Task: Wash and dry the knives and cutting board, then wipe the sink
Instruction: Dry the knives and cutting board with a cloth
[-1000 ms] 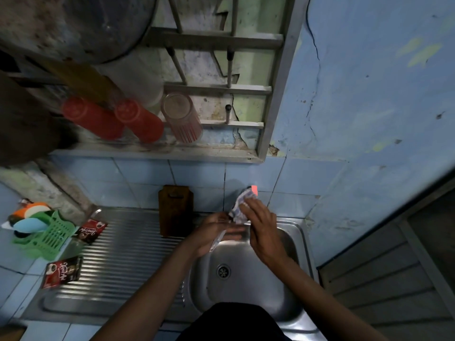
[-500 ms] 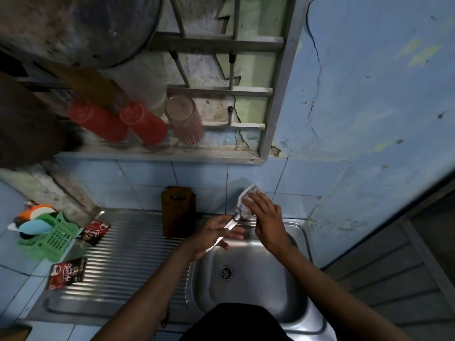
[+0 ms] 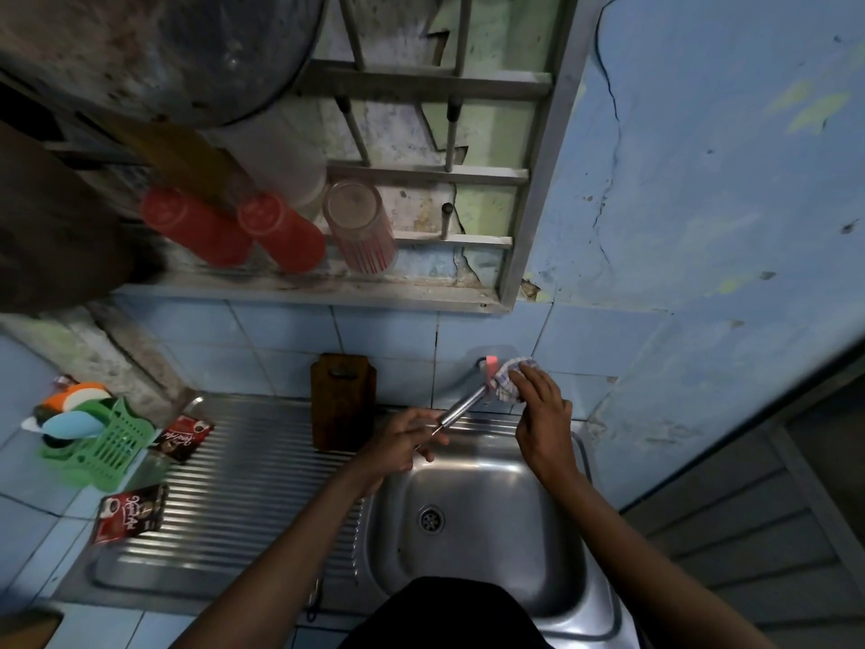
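My left hand [image 3: 406,437] grips the near end of a metal knife [image 3: 461,407] that slants up to the right over the back of the steel sink basin [image 3: 496,498]. My right hand [image 3: 543,414] holds a checked cloth [image 3: 508,384] bunched around the knife's far end, close to the wall tiles. A small pink piece [image 3: 491,365] shows beside the cloth; I cannot tell what it is. The dark wooden cutting board [image 3: 343,400] stands upright against the tiles at the back of the ribbed drainboard [image 3: 234,498].
Two dark red sachets [image 3: 130,512] [image 3: 182,437] lie on the drainboard's left side. A green plastic basket [image 3: 100,449] with sponges sits on the tiled counter at far left. Red cups [image 3: 281,231] and a clear cup [image 3: 360,227] lie on the shelf above. A grey door stands at right.
My right hand with the cloth has slid up and right along the knife toward the wall, baring more of the metal. My left hand keeps its grip on the near end.
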